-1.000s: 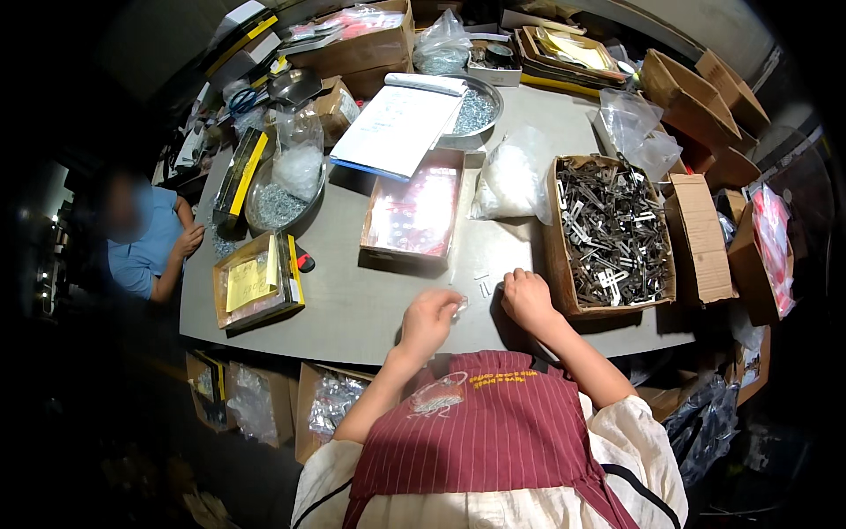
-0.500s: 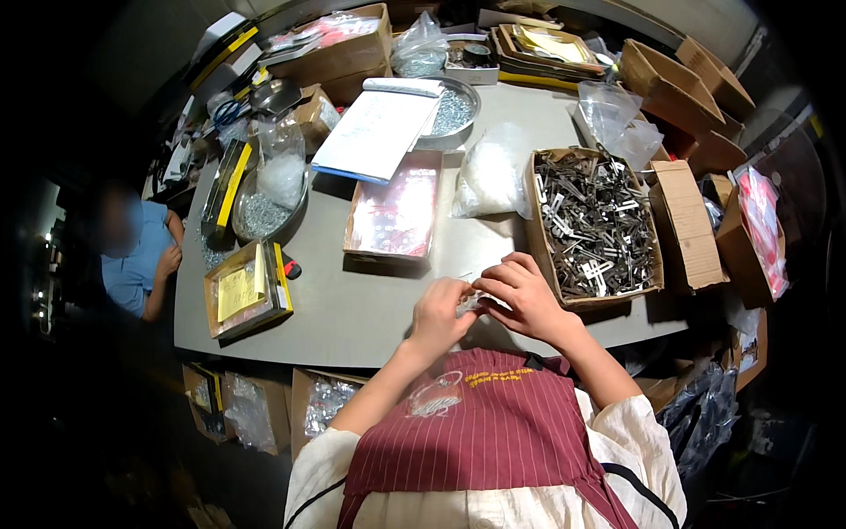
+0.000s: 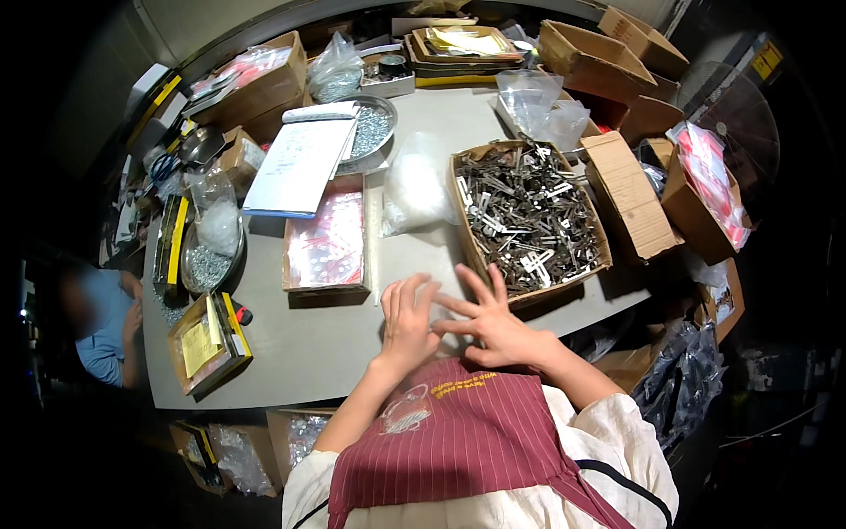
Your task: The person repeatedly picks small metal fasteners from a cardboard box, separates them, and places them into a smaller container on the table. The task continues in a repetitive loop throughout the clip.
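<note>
At the near edge of the table, my left hand [image 3: 408, 323] has its fingers stretched out, loosely side by side, the palm turned from view. Just right of it, my right hand [image 3: 491, 324] is open with fingers spread wide, its fingertips reaching toward the left hand. Nothing shows between the hands, though the space under the left palm is hidden. Beyond my right hand stands a cardboard box [image 3: 602, 264] full of dark and silvery slotted metal brackets [image 3: 529, 212]. A clear plastic bag of white pieces [image 3: 418, 185] lies left of that box.
A shallow box of red-printed clear packets [image 3: 326, 238] sits left of centre, below a notepad [image 3: 300, 163]. Metal bowls of screws [image 3: 210, 267] stand farther left, near a box with a yellow note [image 3: 201, 346]. Cardboard boxes [image 3: 630, 194] line the right. A person in blue [image 3: 106, 326] is far left.
The view has swung right, so the table's things sit farther left. The hands have come apart a little, the right fingers have spread, and the small clear plastic piece between them no longer shows.
</note>
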`<state>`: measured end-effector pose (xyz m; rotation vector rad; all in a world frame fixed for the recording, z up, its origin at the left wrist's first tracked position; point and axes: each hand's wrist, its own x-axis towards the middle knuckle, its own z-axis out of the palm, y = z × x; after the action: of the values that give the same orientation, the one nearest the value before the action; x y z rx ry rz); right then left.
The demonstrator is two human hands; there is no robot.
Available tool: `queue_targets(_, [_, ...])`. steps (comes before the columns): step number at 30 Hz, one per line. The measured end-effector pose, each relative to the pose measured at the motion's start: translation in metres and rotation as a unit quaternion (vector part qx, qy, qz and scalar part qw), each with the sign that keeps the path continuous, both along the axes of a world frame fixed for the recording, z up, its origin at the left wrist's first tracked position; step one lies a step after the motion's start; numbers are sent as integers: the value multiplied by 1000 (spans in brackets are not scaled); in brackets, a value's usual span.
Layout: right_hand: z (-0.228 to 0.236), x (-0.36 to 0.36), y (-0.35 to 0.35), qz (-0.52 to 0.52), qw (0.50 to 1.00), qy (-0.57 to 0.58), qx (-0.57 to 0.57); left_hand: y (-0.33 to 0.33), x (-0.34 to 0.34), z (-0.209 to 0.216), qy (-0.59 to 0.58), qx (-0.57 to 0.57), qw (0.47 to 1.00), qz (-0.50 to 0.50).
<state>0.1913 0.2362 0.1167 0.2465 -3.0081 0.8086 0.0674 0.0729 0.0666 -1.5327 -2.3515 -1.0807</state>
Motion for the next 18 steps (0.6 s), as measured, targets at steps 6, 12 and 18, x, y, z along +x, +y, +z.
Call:
queue_targets(6, [-11, -14, 39, -10, 986, 151, -68, 9, 5, -30, -96, 20, 995, 9])
queue_targets(12, [-30, -50, 143, -269, 931, 83, 231, 5, 5, -30, -145, 25, 989, 30])
queue_targets(18, [-48, -58, 165, -220, 931, 162, 243, 6, 0, -23, -186, 11, 981, 52])
